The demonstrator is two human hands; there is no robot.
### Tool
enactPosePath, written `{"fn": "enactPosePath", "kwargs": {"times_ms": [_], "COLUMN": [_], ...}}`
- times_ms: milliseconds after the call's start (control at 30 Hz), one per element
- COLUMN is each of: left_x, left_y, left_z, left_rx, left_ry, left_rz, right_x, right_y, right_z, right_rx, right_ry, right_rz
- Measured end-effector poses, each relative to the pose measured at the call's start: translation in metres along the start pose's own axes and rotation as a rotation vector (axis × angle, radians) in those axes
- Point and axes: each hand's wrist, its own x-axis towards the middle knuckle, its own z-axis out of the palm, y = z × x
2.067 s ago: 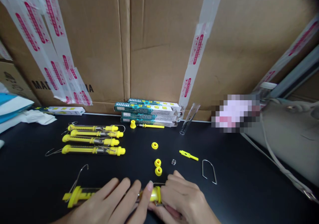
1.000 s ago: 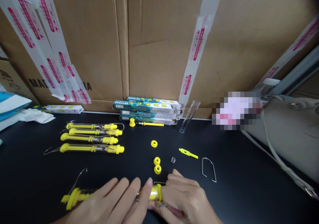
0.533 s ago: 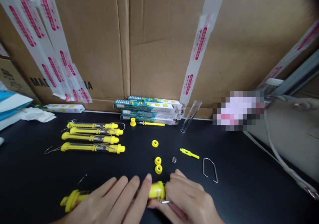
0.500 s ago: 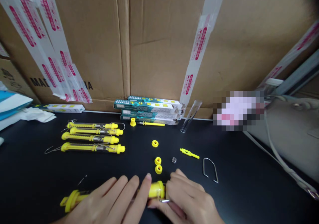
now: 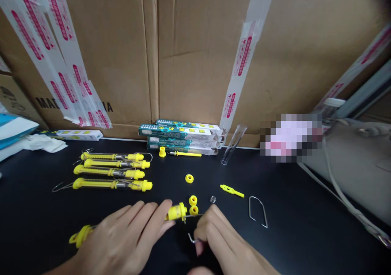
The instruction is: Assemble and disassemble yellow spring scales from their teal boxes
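My left hand (image 5: 128, 230) wraps round a clear-tubed spring scale (image 5: 175, 212) with yellow ends. Most of the tube is under the palm; a yellow end with a tab sticks out at the left. My right hand (image 5: 222, 242) is closed on a bent wire handle (image 5: 192, 238). One end of the wire reaches the yellow cap at the scale's right end, and the other bent end points free, below the cap and apart from it. Two yellow collars (image 5: 193, 200) lie just beyond the cap.
Several spring scales (image 5: 113, 183) lie side by side at left. Printed cartons (image 5: 183, 138) are stacked against the cardboard (image 5: 195, 63). A clear tube (image 5: 233, 144), yellow rod (image 5: 232, 190), small spring (image 5: 213, 199) and wire loop (image 5: 258, 212) lie around the black table. A grey bag (image 5: 357, 169) is at right.
The spring scale has tilted, its right end moving up and left. My right hand has opened a gap from the cap, and the wire's free end has come away from it.
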Motion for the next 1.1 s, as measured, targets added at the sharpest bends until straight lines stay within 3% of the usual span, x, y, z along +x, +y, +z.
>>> {"fn": "enactPosePath", "kwargs": {"times_ms": [133, 233, 400, 533, 700, 767, 1000, 1100], "left_x": [-0.003, -0.005, -0.005, -0.001, -0.004, -0.006, -0.003, -0.001], "left_y": [0.002, 0.002, 0.001, 0.0, 0.0, 0.0, -0.001, 0.001], "left_z": [0.004, 0.008, 0.008, 0.006, 0.011, 0.013, 0.012, 0.011], "left_rx": [-0.001, 0.003, -0.014, -0.026, -0.045, -0.055, -0.041, -0.054], "left_ry": [0.017, 0.024, 0.025, 0.017, 0.017, 0.008, 0.017, 0.015], "left_rz": [-0.008, -0.009, -0.017, -0.011, 0.013, 0.023, 0.012, -0.005], "right_x": [0.003, 0.005, -0.002, -0.011, -0.019, -0.022, -0.019, -0.016], "right_y": [0.009, 0.024, 0.062, 0.087, 0.105, 0.108, 0.109, 0.108], "right_z": [-0.004, -0.029, -0.084, -0.104, -0.102, -0.1, -0.083, -0.068], "right_rx": [-0.014, -0.025, -0.113, -0.017, 0.091, 0.103, -0.005, -0.034], "right_ry": [0.107, 0.108, -0.103, -0.241, -0.437, -0.457, -0.179, -0.147], "right_rz": [0.032, 0.06, 0.091, 0.125, 0.212, 0.247, 0.411, 0.434]}}
